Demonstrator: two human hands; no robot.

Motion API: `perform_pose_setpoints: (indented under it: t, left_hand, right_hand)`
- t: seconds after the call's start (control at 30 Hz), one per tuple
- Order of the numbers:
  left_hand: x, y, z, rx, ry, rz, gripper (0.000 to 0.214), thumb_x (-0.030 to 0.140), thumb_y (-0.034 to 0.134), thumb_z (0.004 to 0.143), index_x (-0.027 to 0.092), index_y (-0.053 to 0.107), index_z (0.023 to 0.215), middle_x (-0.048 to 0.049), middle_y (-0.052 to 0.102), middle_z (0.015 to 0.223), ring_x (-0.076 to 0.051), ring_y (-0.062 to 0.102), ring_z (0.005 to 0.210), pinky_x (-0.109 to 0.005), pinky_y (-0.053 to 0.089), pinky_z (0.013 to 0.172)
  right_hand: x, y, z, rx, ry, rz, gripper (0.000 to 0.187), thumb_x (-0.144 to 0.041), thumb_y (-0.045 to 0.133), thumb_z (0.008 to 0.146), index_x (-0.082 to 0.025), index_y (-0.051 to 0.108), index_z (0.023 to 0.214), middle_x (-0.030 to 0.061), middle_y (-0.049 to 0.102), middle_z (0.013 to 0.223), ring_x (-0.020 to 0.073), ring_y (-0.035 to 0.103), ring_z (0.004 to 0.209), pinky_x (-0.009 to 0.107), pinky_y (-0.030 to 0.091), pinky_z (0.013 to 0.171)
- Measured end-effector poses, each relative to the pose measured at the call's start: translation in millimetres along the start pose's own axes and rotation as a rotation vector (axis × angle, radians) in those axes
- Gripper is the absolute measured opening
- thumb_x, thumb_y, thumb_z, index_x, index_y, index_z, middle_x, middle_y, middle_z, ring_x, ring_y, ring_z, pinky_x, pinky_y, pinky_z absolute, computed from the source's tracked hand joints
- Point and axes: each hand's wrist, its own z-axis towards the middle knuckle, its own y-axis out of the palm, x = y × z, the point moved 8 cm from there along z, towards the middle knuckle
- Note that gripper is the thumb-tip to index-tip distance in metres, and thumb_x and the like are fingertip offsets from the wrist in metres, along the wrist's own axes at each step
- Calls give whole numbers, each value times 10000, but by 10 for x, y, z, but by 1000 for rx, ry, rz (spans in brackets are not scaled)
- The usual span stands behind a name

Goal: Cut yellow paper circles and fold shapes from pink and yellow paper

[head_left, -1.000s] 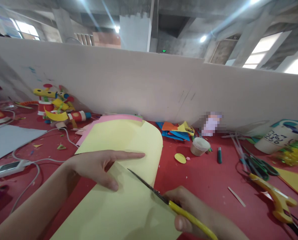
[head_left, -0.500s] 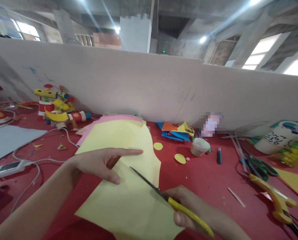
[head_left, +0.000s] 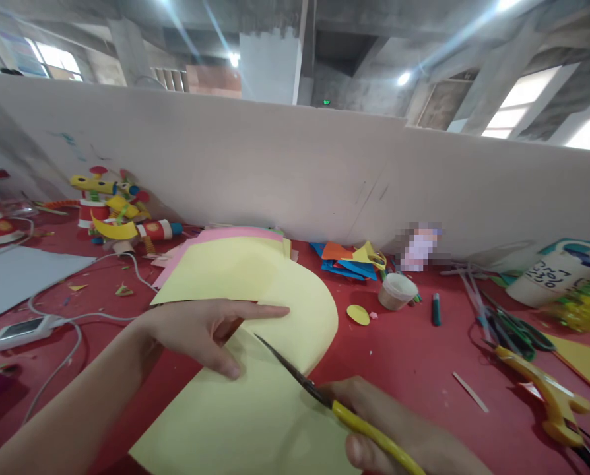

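Note:
A large pale yellow paper sheet (head_left: 255, 409) lies across the red table, with a cut running into it from the right. My left hand (head_left: 200, 330) rests on the sheet, index finger stretched out and thumb apart. In my right hand (head_left: 374, 415) is a pair of yellow-handled scissors (head_left: 319, 392), their dark blades on the sheet along the cut and their tip near my left thumb and index finger. Beyond the cut, the sheet's rounded flap (head_left: 295, 290) bulges to the right. Pink paper (head_left: 240, 233) shows behind it.
A yellow paper circle (head_left: 358, 315), a small tub (head_left: 396, 291) and a marker (head_left: 436, 309) lie to the right. Farther right are a yellow glue gun (head_left: 547, 389) and green-handled scissors (head_left: 517, 333). Cup figures (head_left: 94, 211) and a white cable (head_left: 77, 316) occupy the left.
The paper's far flap has swung out to the right and now covers one of two yellow circles. The near part has shifted slightly down and left. Both hands have barely moved.

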Motion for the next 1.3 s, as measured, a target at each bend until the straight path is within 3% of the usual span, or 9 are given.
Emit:
perform_pose_setpoints:
  t: [0.27,0.47,0.87,1.07,1.2,1.3]
  left_hand:
    - [33,30,16,-31,31,18,809,138,705,669,284,304,1356,-15,291,1449,-248,177,1333,-322,184,1059]
    - [35,21,11,-23,34,32,823,116,704,659,286,302,1357,-14,306,1442,-248,180,1331,-305,224,1039]
    - [-25,12,7,-13,6,-11,823,188,727,652,289,311,1355,-25,332,1418,-272,253,1285,-278,323,958]
    - [-8,15,14,-12,12,-7,818,180,725,651,279,315,1353,-16,316,1427,-254,220,1301,-294,245,1015]
    - [28,0,28,-15,57,-9,787,271,709,684,283,302,1358,-32,269,1449,-264,261,1286,-289,328,956]
    - [60,-62,27,34,124,74,701,301,661,736,265,327,1351,-48,389,1377,-244,383,1202,-249,398,858]
  right_hand:
    - [84,11,-11,43,54,30,653,-673,424,756,-150,523,1133,96,571,997,220,522,823,288,432,681]
    - [113,37,-6,54,67,58,638,-676,414,759,-159,528,1115,77,567,950,202,502,788,280,418,656]
    - [55,56,90,57,66,79,728,-797,335,678,-125,562,844,2,433,685,113,347,608,205,308,499]
    - [60,89,146,38,50,143,698,-816,351,646,-140,507,730,-37,312,610,87,261,553,195,233,449]
    - [90,61,160,89,46,121,689,-817,343,649,-146,487,712,-38,314,598,87,275,542,197,236,446]
    - [78,3,159,146,33,46,719,-828,282,657,-144,498,694,-28,337,601,95,297,551,207,262,462]
